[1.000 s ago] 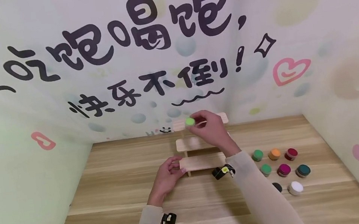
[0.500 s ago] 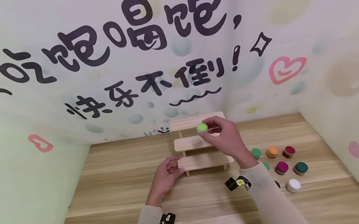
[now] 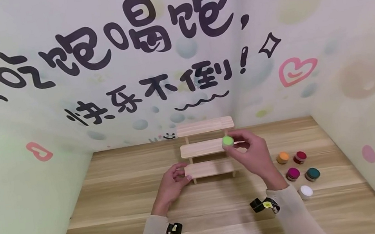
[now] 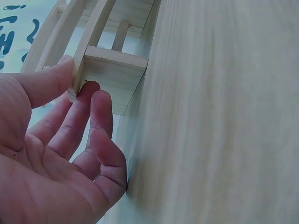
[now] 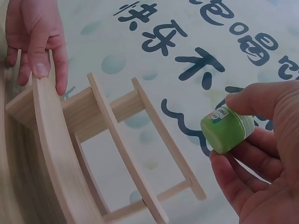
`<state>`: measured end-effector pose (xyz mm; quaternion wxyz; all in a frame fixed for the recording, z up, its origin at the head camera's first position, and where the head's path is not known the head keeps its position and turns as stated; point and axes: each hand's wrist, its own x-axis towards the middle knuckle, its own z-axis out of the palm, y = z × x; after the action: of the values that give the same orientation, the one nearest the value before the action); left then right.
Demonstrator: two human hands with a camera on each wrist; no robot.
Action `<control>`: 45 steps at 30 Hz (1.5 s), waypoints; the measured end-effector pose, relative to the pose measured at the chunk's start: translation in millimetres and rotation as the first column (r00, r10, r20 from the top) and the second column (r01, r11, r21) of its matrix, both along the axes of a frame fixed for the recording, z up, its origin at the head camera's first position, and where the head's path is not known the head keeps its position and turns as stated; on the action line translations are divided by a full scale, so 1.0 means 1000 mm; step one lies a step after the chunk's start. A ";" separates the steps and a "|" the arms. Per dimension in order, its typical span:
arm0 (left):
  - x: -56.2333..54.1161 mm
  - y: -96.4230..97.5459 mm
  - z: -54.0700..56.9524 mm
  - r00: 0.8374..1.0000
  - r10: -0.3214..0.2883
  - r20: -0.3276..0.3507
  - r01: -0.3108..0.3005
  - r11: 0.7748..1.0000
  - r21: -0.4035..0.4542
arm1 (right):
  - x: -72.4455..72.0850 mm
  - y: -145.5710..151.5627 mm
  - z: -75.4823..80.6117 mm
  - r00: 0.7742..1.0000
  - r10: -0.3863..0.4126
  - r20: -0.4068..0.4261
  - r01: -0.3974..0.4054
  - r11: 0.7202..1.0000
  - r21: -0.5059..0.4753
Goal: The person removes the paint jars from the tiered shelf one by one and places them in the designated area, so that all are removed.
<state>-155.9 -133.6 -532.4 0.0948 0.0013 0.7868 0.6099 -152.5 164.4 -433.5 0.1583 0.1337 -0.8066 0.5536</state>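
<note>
A three-tier wooden step shelf [image 3: 205, 125] stands against the back wall. My left hand [image 3: 172, 188] pinches the left end of its lowest tier. In the left wrist view the thumb [image 4: 51, 81] lies on one face of that board, with fingertips at the other face. My right hand [image 3: 253, 155] grips a small light green paint jar [image 3: 227, 141] between thumb and fingers, raised by the right end of the shelf. The right wrist view shows the green jar [image 5: 224, 133] tilted, with a label on its side. In the head view the right hand covers the lower tier's right end.
Several paint jars stand on the wooden table [image 3: 114, 205] at the right: orange [image 3: 283, 157], dark red [image 3: 300, 157], magenta [image 3: 292, 174], teal [image 3: 312, 174] and white [image 3: 305, 192]. The right forearm hides the area left of them. A printed wall [image 3: 120, 122] rises behind the shelf.
My right hand has moved right and down with the light green jar, from the top tier towards the shelf's right side. My left hand keeps its hold on the lowest tier.
</note>
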 end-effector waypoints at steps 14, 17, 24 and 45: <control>0.001 -0.004 -0.002 1.000 -0.002 0.016 0.002 1.000 0.007 | 0.034 0.041 -0.014 0.985 -0.165 0.043 0.163 0.985 0.059; 0.000 -0.004 0.000 1.000 -0.014 0.000 0.014 1.000 0.004 | 0.041 0.052 -0.017 0.978 -0.202 0.052 0.200 0.978 0.056; 0.000 -0.004 -0.001 1.000 -0.005 0.015 0.005 1.000 0.009 | 0.059 0.078 -0.029 0.966 -0.242 0.096 0.231 0.966 0.112; -0.001 -0.002 0.002 1.000 -0.011 0.024 0.010 1.000 0.025 | 0.098 0.157 -0.056 0.899 -0.410 0.158 0.374 0.903 0.213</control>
<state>-156.6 -136.0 -529.9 0.1077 -0.0009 0.7778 0.6192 -54.9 321.1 -489.4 0.1729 -0.0744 -0.8746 0.4468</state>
